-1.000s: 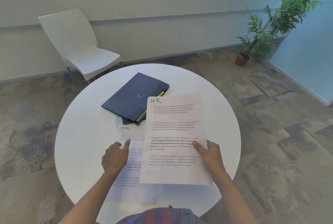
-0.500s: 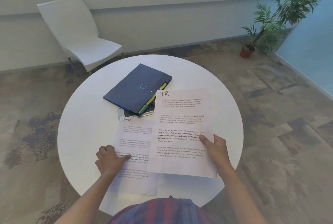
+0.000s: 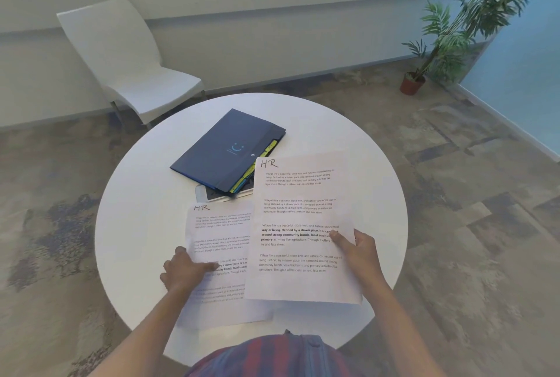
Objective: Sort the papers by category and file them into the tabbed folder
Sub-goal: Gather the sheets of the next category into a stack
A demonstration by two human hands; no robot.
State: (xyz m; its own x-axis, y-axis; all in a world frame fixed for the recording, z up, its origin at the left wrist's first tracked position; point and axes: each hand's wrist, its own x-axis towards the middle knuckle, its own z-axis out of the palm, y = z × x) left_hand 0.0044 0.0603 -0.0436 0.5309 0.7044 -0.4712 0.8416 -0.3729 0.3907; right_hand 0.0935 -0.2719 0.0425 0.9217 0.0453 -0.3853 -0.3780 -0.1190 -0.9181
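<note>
**Two HR sheets in hand, folder waiting**

The right hand [image 3: 360, 258] pinched the right edge of a loose sheet headed "HR" [image 3: 300, 225], thumb on top and the other fingers hidden beneath, so the page was held raised and tilted over the right half of the round surface [image 3: 136, 195]. The left hand [image 3: 185, 270] lay with its fingers curled and pressing down on a second HR sheet [image 3: 221, 243], which rested flat near the front edge; whether that hand gripped the sheet or only pinned it could not be told. The held page overlapped the flat one along its right side. The dark blue tabbed folder [image 3: 224, 149] lay closed toward the centre of the surface, its coloured tabs [image 3: 266, 152] showing along the right edge, with something pale tucked under its near corner.

Since both pages carried the same heading, the sensible move looked to be laying the held sheet squarely on the pinned one, corners matched, before reaching for the folder. A one-sided pinch lets paper sag and curl, so lowering it slowly with the left hand steadying the pile would likely keep the edges true.
</note>
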